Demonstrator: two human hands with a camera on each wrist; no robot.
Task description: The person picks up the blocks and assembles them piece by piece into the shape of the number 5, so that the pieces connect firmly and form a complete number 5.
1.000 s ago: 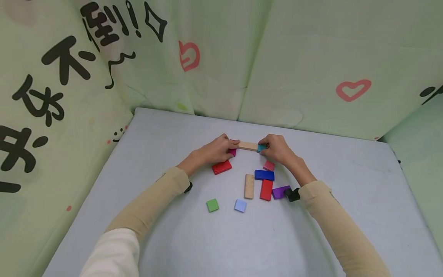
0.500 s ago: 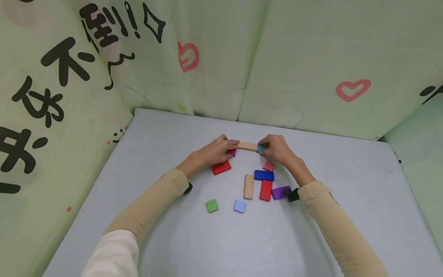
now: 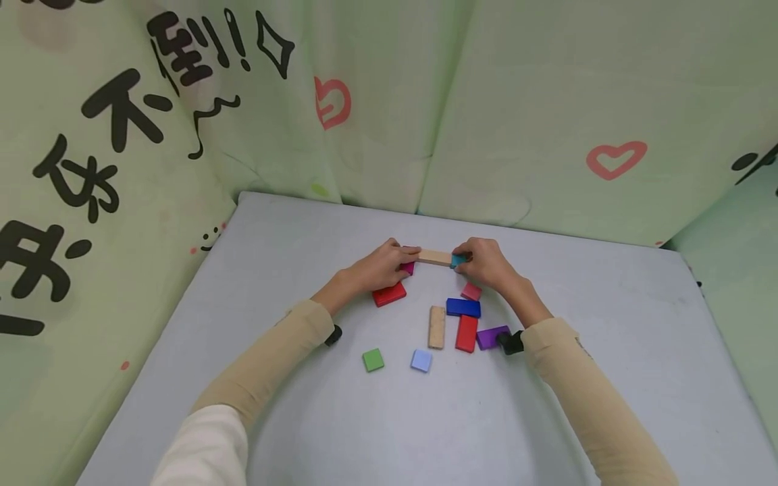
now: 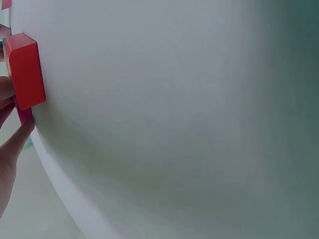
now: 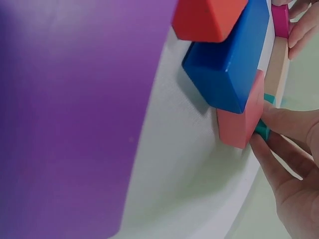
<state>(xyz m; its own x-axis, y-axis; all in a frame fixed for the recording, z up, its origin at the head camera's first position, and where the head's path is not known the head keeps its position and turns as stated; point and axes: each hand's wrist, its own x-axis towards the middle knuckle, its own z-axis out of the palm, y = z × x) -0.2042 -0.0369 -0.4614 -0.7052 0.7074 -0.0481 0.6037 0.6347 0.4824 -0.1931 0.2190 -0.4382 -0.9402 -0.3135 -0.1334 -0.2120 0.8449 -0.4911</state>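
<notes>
Near the far side of the table, my left hand (image 3: 379, 264) grips a magenta block (image 3: 408, 268), mostly covered by its fingers. My right hand (image 3: 489, 262) pinches a teal block (image 3: 458, 260) between thumb and fingers. A plain wooden block (image 3: 435, 257) spans the space between these two, its ends right at them. In the right wrist view, the teal block (image 5: 262, 129), wooden block (image 5: 277, 69) and magenta block (image 5: 280, 21) form a row. A red block (image 4: 27, 74) stands close beside the left fingers in the left wrist view.
Just nearer than the right hand lie a pink block (image 3: 471, 291), a blue block (image 3: 463, 308), another red block (image 3: 467, 334) and a purple block (image 3: 492, 337). A second wooden block (image 3: 436, 327), a green square (image 3: 373, 360) and a light blue square (image 3: 421, 360) lie nearer me. Curtains (image 3: 389, 135) edge the table.
</notes>
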